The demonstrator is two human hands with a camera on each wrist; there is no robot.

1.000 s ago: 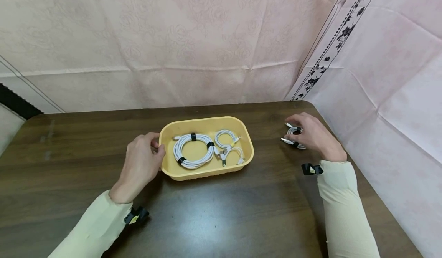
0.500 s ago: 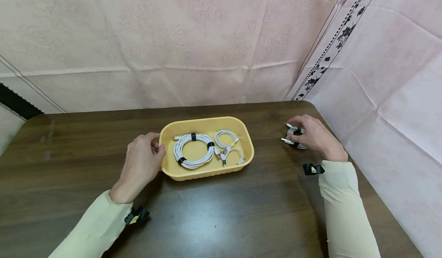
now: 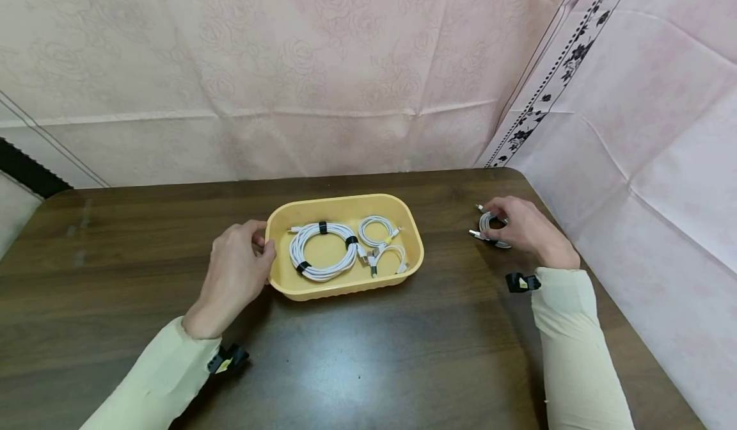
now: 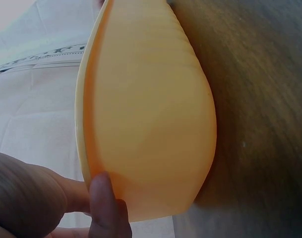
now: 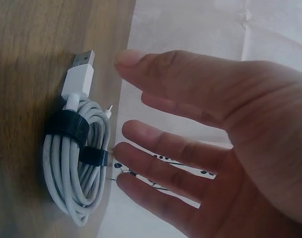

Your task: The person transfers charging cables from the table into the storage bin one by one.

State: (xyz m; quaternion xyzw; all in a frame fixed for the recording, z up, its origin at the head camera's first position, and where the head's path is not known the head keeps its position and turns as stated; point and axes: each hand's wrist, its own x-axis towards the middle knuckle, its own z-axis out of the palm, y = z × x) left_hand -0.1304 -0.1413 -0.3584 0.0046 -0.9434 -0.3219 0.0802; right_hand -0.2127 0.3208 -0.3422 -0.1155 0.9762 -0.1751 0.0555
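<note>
My left hand (image 3: pixel 233 267) pinches the left end of a shallow yellow plastic basket (image 3: pixel 345 288) at its rim. In the left wrist view, a fingertip (image 4: pixel 102 191) lies against the outer wall of the basket (image 4: pixel 146 109). At the table's right side, my right hand (image 3: pixel 528 230) hovers beside a coiled white USB cable (image 3: pixel 485 222). The right wrist view shows the cable (image 5: pixel 66 168) lying on the table, bound with black straps, its USB plug (image 5: pixel 83 58) pointing outward. The fingers of the right hand (image 5: pixel 255 134) are spread and gently bent, apart from the cable.
Inside the basket lie a large white cable coil (image 3: pixel 298 251) with black ties, a smaller coil (image 3: pixel 364 230) and a short white cable (image 3: pixel 397 249). The brown wooden table (image 3: pixel 322 366) meets patterned cloth (image 3: pixel 345 84) at the back and right.
My right hand's fingers have drawn back slightly from the coiled cable at the right, baring more of it. The left hand and the basket have stayed in place.
</note>
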